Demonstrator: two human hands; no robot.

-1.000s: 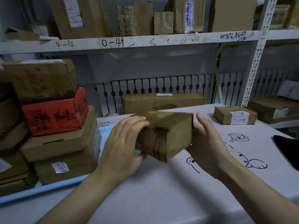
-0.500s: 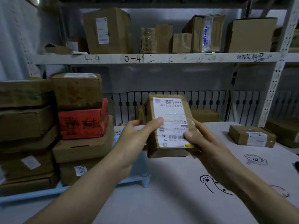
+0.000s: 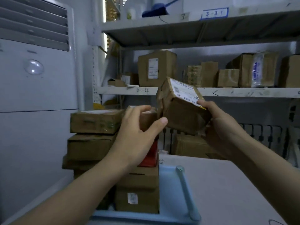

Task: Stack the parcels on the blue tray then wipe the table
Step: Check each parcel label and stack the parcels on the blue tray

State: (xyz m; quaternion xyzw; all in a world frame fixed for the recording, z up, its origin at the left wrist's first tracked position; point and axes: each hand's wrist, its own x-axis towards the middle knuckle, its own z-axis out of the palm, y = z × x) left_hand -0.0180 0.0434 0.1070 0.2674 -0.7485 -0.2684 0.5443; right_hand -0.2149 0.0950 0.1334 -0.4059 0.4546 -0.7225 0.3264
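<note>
I am now raising the parcel (image 3: 181, 108), tilted, from counter level to the top of the stack (image 3: 97, 122) on the blue tray (image 3: 177, 189); right hand (image 3: 217, 127) is gripping it, left hand (image 3: 138, 137) touching with thumb, so placement looks close.

Parcel (image 3: 183, 109) went from low over the table, label hidden, to raised w/ label facing the camera, then higher & tilted beside the top of the stack (image 3: 113, 143). Right hand (image 3: 217, 127) shifted to grip its lower right corner; left hand (image 3: 138, 135) came off its left side, only thumb near the parcel's edge. View swung left & up.
</note>
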